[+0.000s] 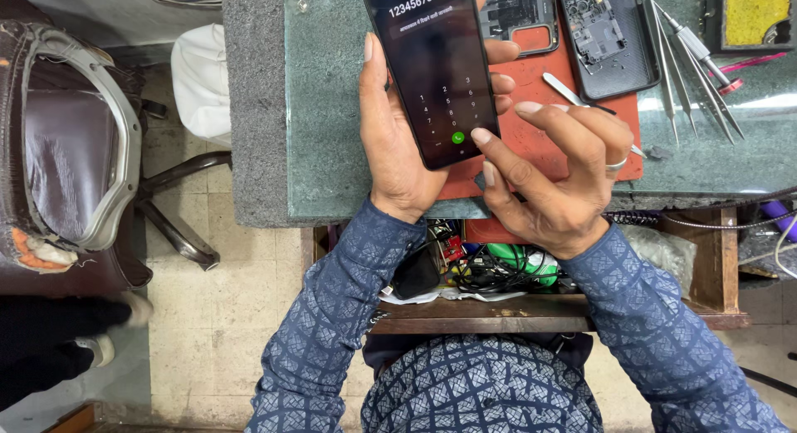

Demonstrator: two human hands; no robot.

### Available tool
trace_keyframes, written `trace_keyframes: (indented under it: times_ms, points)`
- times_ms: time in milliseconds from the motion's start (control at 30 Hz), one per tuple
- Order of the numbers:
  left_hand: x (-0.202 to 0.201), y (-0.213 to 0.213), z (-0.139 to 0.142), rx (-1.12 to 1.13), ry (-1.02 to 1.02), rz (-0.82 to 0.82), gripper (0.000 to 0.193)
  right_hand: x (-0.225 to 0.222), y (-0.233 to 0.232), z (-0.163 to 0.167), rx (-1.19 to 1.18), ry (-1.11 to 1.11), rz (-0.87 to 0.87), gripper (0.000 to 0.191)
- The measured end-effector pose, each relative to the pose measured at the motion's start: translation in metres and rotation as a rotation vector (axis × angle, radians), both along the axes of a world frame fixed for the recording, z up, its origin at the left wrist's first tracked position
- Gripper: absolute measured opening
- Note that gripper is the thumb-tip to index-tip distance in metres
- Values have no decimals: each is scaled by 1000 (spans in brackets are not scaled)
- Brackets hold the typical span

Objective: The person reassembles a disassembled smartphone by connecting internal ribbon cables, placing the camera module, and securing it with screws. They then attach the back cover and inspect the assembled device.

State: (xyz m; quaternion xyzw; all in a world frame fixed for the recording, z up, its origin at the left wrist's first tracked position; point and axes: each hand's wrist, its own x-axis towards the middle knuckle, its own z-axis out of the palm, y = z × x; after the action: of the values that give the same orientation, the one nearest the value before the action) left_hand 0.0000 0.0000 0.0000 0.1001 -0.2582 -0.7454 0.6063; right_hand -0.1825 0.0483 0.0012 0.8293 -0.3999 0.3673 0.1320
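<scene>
Nearest me: my lap and both forearms in blue patterned sleeves [332, 333], coming up from the bottom edge. Below the counter edge, an open wooden drawer [498, 313] crammed with tangled cables and small parts.

My left hand [398, 142] is wrapped around a dark smartphone [432, 68], thumb along its left edge, fingers curled round the right side. Phone is held upright over the near edge of the counter, tilted a little to the left, screen lit and showing a dial pad with a green call button near the bottom.

My right hand [560, 171] holds nothing; fingers spread and bent, the thumb tip touching the phone's lower right corner, just beside the call button. A ring [616, 162] sits on one finger.

Under the hands: a red work mat [544, 146] on a green stone counter [332, 109].

Further out on the mat: an opened phone body [519, 16] with its internals showing, and a second one lying in a dark case [604, 39]. Right of those, several metal tweezers [689, 68] fanned out on the counter. Far right corner, a tray with a yellow sponge [754, 16].

Off to the left, on the floor: a worn brown chair [66, 151].
</scene>
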Motion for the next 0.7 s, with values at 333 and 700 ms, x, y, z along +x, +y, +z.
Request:
trace_keyframes:
  times_ms: [333,700]
  points:
    - [-1,0,0,34,0,1,84,1,-2,0,14,-6,7,28]
    - [-2,1,-1,-10,12,1,83,2,-1,2,20,-13,9,26]
